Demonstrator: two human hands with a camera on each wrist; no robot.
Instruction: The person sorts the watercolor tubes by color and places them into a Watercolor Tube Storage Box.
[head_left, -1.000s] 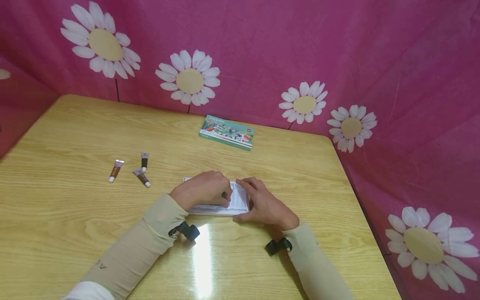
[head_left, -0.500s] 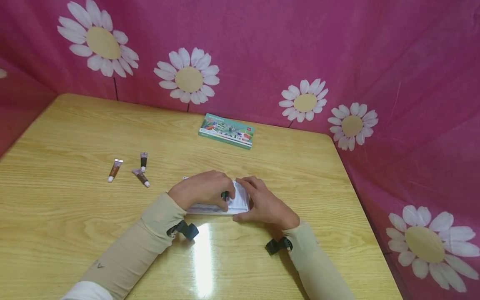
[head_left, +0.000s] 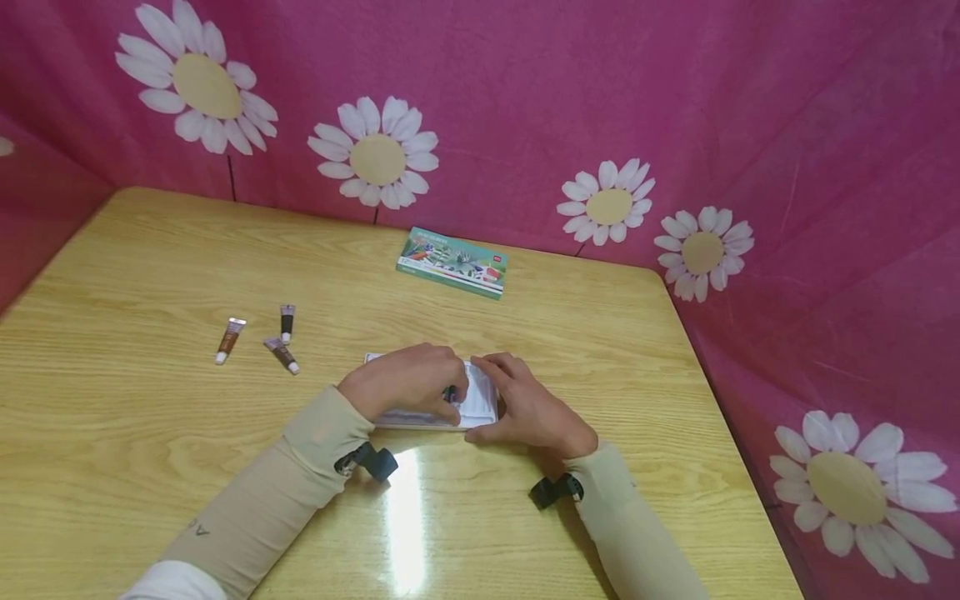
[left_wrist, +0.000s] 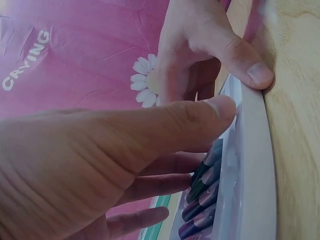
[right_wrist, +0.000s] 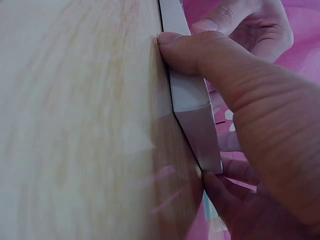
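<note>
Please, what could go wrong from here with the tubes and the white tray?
The left hand is over the tubes in the white tray, so it might push one out of line. The right hand grips the tray's end; if it loosens, the tray might slide on the table.

White tray (head_left: 478,403) partly hidden under the left hand (head_left: 411,382), its row of paint tubes (left_wrist: 202,206) cut off by the left wrist view's bottom edge, loose tubes (head_left: 230,340) too small to read

Draped nook: daisy-print cloth (head_left: 487,92), table (head_left: 592,333)
</note>
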